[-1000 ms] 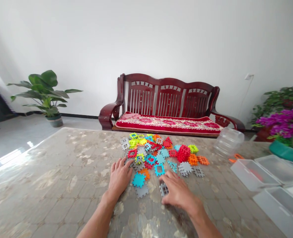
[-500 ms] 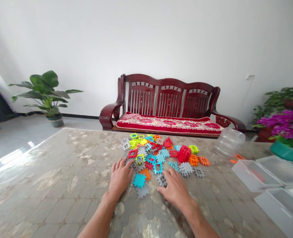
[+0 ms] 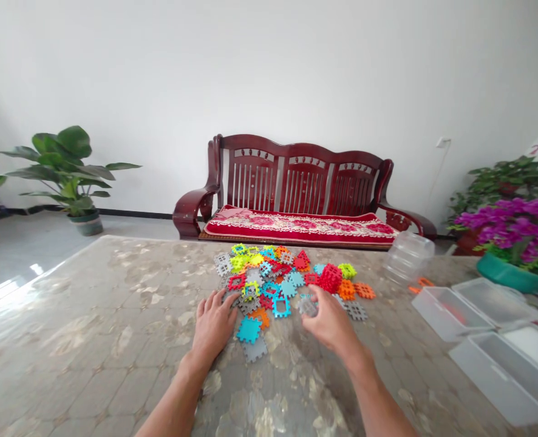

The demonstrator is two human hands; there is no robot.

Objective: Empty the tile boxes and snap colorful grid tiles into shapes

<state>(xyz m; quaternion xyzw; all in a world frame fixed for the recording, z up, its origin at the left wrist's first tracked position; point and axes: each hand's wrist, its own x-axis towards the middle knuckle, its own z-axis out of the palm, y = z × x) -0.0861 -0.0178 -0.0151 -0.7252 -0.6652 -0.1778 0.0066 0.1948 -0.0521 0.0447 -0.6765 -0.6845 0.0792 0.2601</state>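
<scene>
Many flat notched plastic pieces lie in a loose heap on the patterned table point(image 3: 127, 340). My left hand point(image 3: 214, 321) rests at the heap's left edge, fingers apart, next to a grey lattice piece point(image 3: 249, 303). A solid blue square point(image 3: 249, 329) and a plain grey square point(image 3: 255, 348) lie to its right. My right hand point(image 3: 326, 315) is at the heap's right side, thumb and fingers around a grey lattice piece point(image 3: 308, 306), which looks blurred. Left of it lies a blue square frame point(image 3: 281, 306). Behind the hand is a red stack point(image 3: 330, 278).
Clear plastic boxes point(image 3: 501, 370) stand at the right, with a clear rounded container point(image 3: 408, 258) behind them. Purple flowers in a teal pot point(image 3: 512, 271) are at the far right. A wooden bench point(image 3: 303, 182) stands beyond the table.
My right hand has lifted the grey lattice piece and moved it slightly up and away from where it lay. My left hand stays by the heap. The whole view has shifted a little.
</scene>
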